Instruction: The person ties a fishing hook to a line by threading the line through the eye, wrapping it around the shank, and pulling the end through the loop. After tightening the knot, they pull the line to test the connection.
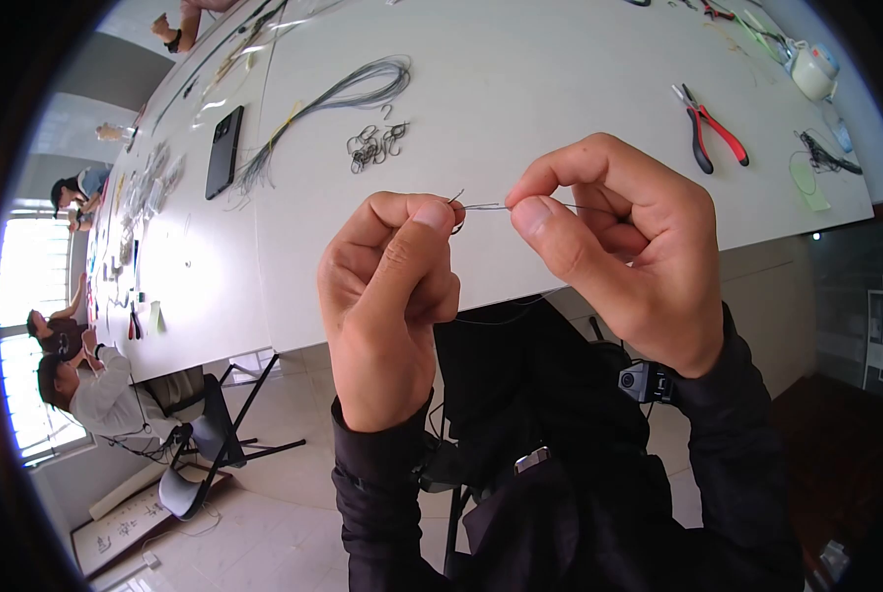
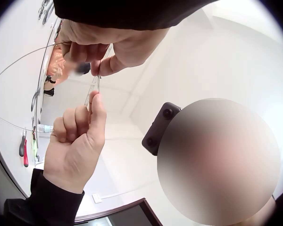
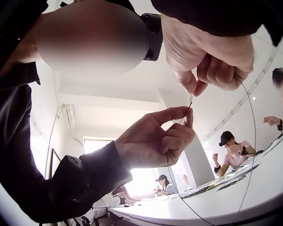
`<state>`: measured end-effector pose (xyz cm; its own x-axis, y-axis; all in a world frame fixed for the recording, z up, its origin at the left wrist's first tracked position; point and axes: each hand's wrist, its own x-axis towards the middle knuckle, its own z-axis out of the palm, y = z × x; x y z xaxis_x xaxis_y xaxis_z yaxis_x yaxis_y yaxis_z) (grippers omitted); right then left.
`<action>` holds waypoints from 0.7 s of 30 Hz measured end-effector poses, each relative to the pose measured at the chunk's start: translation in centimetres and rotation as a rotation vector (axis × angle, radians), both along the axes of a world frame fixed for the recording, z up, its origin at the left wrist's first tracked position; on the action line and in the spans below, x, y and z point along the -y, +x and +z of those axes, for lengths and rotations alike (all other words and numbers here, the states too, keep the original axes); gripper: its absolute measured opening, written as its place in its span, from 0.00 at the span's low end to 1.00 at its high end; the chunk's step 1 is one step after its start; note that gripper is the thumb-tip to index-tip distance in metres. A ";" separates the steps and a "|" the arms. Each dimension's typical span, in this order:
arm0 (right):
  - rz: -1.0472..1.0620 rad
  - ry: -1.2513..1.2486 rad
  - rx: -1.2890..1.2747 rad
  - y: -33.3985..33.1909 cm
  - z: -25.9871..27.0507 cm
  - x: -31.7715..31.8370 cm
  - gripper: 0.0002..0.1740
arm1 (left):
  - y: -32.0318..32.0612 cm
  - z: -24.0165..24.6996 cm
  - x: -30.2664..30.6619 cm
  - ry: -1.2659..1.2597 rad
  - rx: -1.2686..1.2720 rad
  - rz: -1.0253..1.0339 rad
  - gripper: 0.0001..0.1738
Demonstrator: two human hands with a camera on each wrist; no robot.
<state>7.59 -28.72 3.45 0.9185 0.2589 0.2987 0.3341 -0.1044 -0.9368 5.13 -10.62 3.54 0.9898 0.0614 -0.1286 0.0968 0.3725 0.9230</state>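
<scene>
My left hand [image 1: 387,296] pinches a small dark fishing hook [image 1: 457,228] between thumb and index finger, and its curved end shows just below the fingertips. From there a thin grey line [image 1: 486,207] runs taut to my right hand [image 1: 649,237], whose thumb and index finger pinch it. Both hands are raised near the table's front edge, fingertips a short gap apart. More of the line [image 3: 253,122] hangs in a wide loop below the hands in the right wrist view. How the line meets the hook is hidden by the left fingertips.
On the white table [image 1: 520,99] lie a pile of hooks [image 1: 367,148], a bundle of grey line [image 1: 363,84], a black phone [image 1: 224,150] and red-and-black pliers [image 1: 713,128]. A white bottle [image 1: 814,71] stands at the far right. Other people sit along the table at left.
</scene>
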 end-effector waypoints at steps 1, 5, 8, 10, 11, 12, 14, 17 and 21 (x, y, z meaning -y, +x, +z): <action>0.005 0.005 -0.015 0.0 0.0 0.0 0.04 | 0.1 0.0 -0.2 -0.061 -0.015 -0.024 0.09; 0.014 0.028 -0.011 0.0 -0.4 0.0 0.04 | 0.5 -0.1 -0.2 -0.170 -0.136 -0.003 0.09; 0.016 0.047 -0.008 0.2 -0.5 0.0 0.04 | 0.7 -0.5 -0.4 -0.212 -0.156 0.005 0.09; 0.001 0.025 -0.023 0.2 -0.4 0.1 0.05 | 0.7 -0.7 -0.4 -0.212 -0.138 0.015 0.09; -0.015 -0.003 -0.032 0.2 -0.1 0.3 0.05 | 0.7 -0.7 -0.5 -0.197 -0.131 0.013 0.09; -0.032 -0.030 -0.040 0.3 0.0 0.4 0.05 | 0.7 -0.7 -0.5 -0.182 -0.125 0.011 0.09; -0.099 0.107 -0.128 0.7 -0.5 0.0 0.07 | 0.7 -0.7 -0.5 -0.132 -0.094 0.010 0.08; -0.104 0.131 -0.269 1.0 0.0 0.1 0.10 | 0.3 -0.7 -0.2 -0.024 -0.027 0.021 0.09; 0.011 0.160 -0.440 0.7 0.8 -0.1 0.11 | 0.0 -0.8 0.5 0.078 0.025 0.073 0.09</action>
<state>8.24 -28.58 4.30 0.9642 0.2521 -0.0818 -0.0985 0.0540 -0.9937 5.16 -11.12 2.78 0.9852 0.1419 -0.0958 0.0486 0.3047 0.9512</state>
